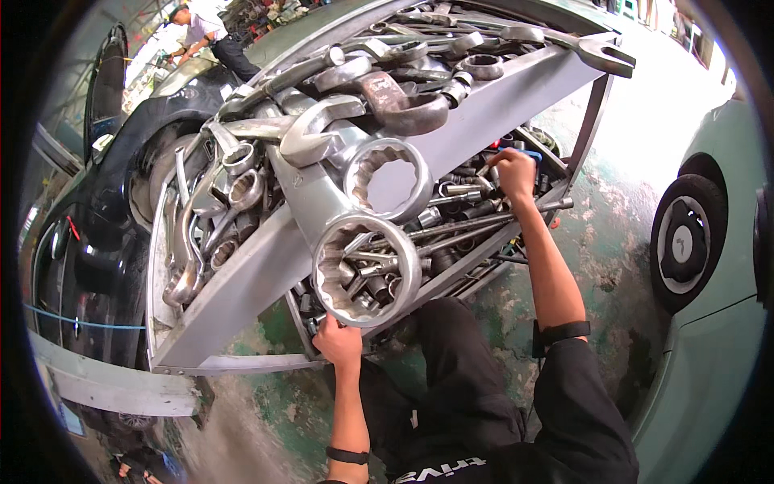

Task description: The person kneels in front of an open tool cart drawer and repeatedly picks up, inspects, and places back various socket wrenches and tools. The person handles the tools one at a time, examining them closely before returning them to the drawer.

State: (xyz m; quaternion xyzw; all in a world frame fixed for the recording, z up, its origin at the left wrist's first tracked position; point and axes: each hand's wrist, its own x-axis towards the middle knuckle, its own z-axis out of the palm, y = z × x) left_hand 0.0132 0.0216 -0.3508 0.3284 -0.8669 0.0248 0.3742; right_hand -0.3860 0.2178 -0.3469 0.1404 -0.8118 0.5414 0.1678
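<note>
My left hand (339, 342) is curled at the near left edge of a metal drawer (442, 289) under the cart top, its fingertips partly hidden behind the ring of a large ring spanner (409, 278). Several sockets (376, 287) lie in the drawer. At its far right end, my right hand (514, 173) is closed among sockets and bars, and what its fingers hold is hidden. A blue item (528, 153) shows right beside the knuckles. One long steel bar (492, 219) lies across the drawer just below that hand.
Overhanging the drawer, the grey metal cart top (516, 95) is heaped with spanners, including a large open-ended spanner (318, 133). A dark car (97, 234) stands to the left and a pale green car (709, 355) to the right. Another person (205, 36) bends over at the far left.
</note>
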